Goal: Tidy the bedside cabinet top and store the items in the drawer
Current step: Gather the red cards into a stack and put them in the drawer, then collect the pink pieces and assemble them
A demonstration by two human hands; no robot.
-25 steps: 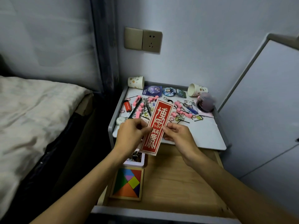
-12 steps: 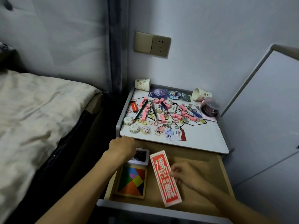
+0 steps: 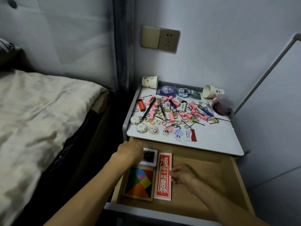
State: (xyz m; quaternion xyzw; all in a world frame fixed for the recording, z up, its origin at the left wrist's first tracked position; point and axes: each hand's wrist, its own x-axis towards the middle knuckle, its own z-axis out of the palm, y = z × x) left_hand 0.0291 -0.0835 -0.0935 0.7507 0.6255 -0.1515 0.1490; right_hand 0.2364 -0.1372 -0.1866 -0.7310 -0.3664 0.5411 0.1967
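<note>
- Right fingertips (image 3: 173,176) are loosely bent and touch the right edge of the red card (image 3: 163,176). They seem to nudge it, not pinch it.
- The right hand (image 3: 183,175) rests low inside the drawer (image 3: 234,181), which is pulled out.
- The left hand (image 3: 130,152) shows its back. Its fingers are hidden over the white box (image 3: 150,158), so I cannot tell how they lie.
- The red card lies flat on the drawer floor, just beside the puzzle (image 3: 138,183) and in line with it.
- Stored so far: puzzle, white box and red card, all in the drawer's left half. The right half is bare wood.
- Left on the top (image 3: 216,141): two tipped cups (image 3: 149,81), badges (image 3: 183,92), pink blocks (image 3: 197,114), pens (image 3: 160,106), a lighter (image 3: 141,105), hair ties, keychains (image 3: 168,130), a small card (image 3: 190,135) and a blurred jar (image 3: 222,105).
- My judgement: the job is at an early stage, with most of the clutter yet to go in and the drawer yet to be closed.
</note>
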